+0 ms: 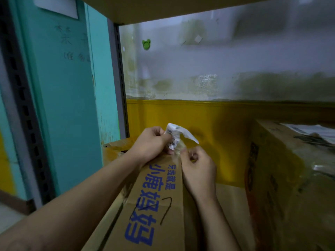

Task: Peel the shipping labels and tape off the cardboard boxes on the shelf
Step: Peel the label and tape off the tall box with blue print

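Note:
A brown cardboard box with blue printed characters lies on the shelf in front of me. At its far end my left hand grips a crumpled white shipping label with clear tape lifted off the box top. My right hand sits just right of it, fingers curled, pinching the clear tape by the box's far edge. A loose white strip of the label hangs out to the right above my right hand.
A taller cardboard box wrapped in tape stands at the right, papers on top. A grey slotted shelf post rises at the left, beside a teal wall. The upper shelf board hangs overhead. A yellow and white wall lies behind.

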Action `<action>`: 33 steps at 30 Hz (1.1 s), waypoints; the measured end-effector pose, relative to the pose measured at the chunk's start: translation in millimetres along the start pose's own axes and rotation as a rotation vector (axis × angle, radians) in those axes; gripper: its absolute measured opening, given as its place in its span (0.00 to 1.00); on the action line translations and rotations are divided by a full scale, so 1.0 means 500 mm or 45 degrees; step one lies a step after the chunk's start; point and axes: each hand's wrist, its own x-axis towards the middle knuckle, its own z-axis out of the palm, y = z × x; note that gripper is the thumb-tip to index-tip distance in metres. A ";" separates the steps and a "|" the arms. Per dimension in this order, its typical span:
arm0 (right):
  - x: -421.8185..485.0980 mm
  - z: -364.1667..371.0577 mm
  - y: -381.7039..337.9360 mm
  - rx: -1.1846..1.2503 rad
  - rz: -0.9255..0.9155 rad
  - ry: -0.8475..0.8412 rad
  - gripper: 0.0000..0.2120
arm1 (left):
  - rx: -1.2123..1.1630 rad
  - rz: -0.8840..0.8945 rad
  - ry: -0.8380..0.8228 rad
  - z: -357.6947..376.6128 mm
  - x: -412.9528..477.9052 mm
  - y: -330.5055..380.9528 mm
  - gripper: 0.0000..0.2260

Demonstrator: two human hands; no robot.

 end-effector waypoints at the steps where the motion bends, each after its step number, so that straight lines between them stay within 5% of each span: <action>1: 0.005 -0.003 -0.002 0.019 0.038 -0.076 0.08 | -0.023 0.002 -0.018 -0.001 0.001 0.003 0.04; 8: 0.038 0.003 -0.011 -0.053 -0.016 -0.192 0.14 | 0.178 0.138 -0.203 -0.026 0.016 -0.008 0.16; 16: 0.053 0.017 -0.013 -0.128 -0.098 -0.232 0.21 | 0.820 0.293 -0.274 -0.035 0.035 0.004 0.10; 23: 0.026 0.019 0.007 -0.046 -0.085 -0.112 0.19 | 0.884 0.408 -0.382 -0.023 0.036 0.012 0.11; 33: 0.009 0.031 0.008 -0.005 -0.027 0.031 0.15 | 0.548 0.367 -0.269 -0.001 0.024 -0.022 0.08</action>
